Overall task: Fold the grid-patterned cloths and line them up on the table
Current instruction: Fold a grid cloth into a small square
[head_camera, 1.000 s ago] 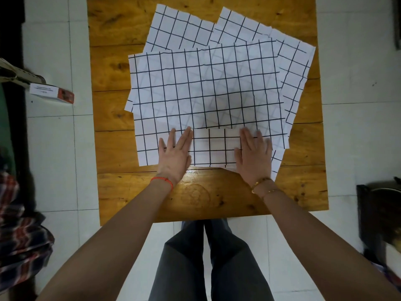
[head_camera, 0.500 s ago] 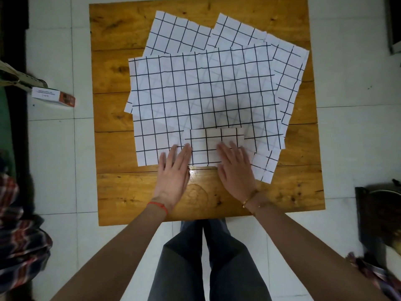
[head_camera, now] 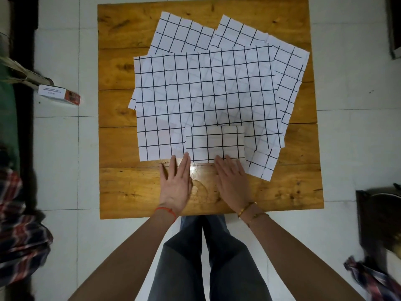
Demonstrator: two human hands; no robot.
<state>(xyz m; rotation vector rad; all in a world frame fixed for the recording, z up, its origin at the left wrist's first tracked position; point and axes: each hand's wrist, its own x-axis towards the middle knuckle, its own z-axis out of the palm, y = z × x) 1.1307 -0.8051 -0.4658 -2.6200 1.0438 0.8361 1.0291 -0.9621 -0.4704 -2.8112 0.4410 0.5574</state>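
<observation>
While both hands lie palm-down with fingers straight and gripping nothing, the left hand rests on the bare wood of the table, its fingertips reaching the near edge of the large unfolded cloth beside the near left corner of the folded cloth. The right hand is likewise flat, fingers close together and angled slightly leftward, with the fingertips overlapping the near edge of the folded cloth. Whether they press on it cannot be told.

Both forearms extend from the bottom of the view and converge toward the table's near edge. A red thread band circles the left wrist; gold bracelets circle the right wrist.

The folded cloth is a small rectangle lying on top of the large unfolded cloth, near the middle of that cloth's near edge. More grid-patterned cloths lie fanned beneath the large one, showing at the far side and the right side, with one corner protruding just right of the right hand.

On the floor to the left of the table sits a small box.
</observation>
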